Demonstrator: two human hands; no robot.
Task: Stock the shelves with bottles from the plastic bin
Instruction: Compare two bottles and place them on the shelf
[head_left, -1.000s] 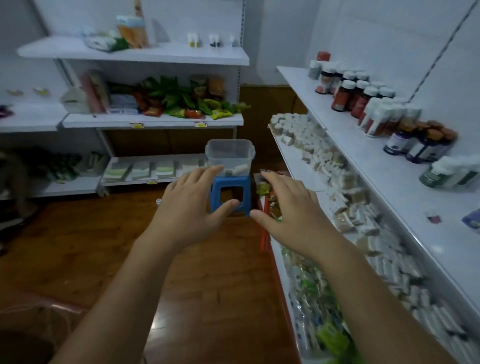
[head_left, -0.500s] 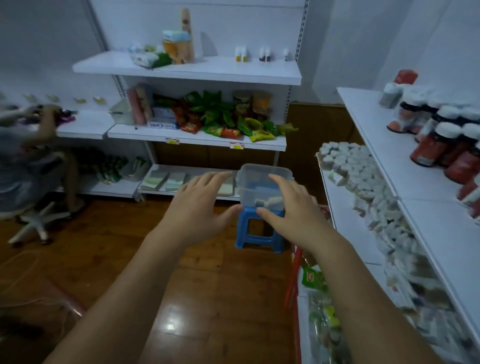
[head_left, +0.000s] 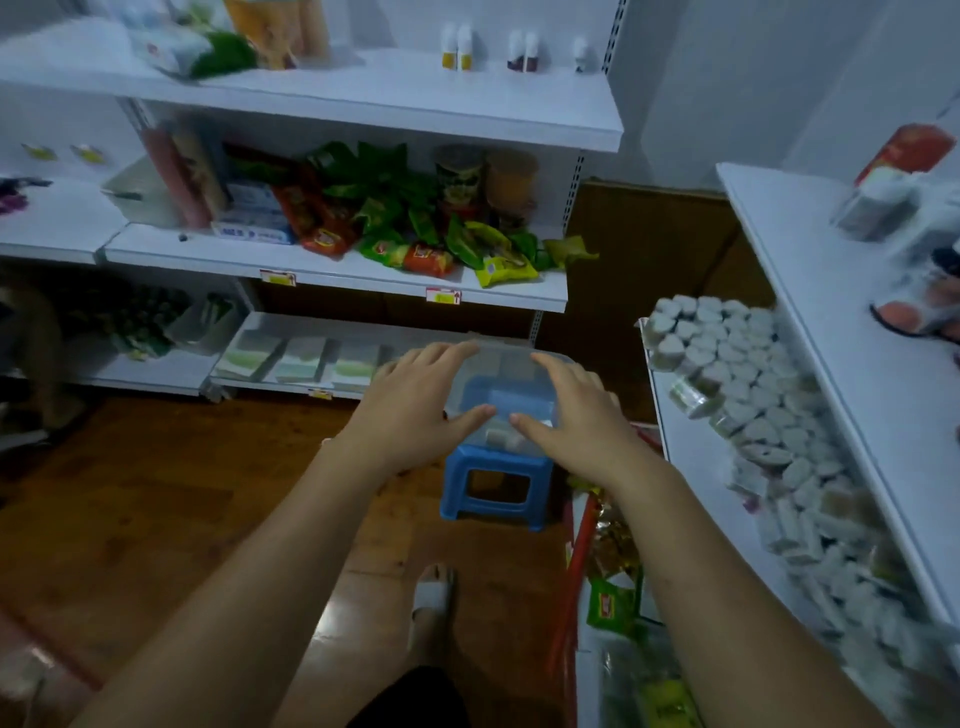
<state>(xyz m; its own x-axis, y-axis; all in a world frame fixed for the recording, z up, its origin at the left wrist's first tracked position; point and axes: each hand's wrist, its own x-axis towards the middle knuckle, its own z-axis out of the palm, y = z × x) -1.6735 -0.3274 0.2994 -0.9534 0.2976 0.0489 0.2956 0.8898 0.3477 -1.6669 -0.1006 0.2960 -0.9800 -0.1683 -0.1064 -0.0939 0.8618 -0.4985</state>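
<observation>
the clear plastic bin (head_left: 506, 374) is seen standing on a blue stool (head_left: 496, 486) on the wooden floor (head_left: 156, 509), with pale items inside too blurred to be named. it is flanked by both hands: the left hand (head_left: 415, 405) is held at its left side and the right hand (head_left: 571, 415) at its right, fingers straight and spread, nothing gripped. whether the bin is touched cannot be told. blurred bottles (head_left: 914, 291) are seen on the white shelf (head_left: 810, 291) to the right.

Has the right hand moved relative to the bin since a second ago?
Yes. The right hand has advanced to the plastic bin on the blue stool; earlier it hung short of it.
</observation>
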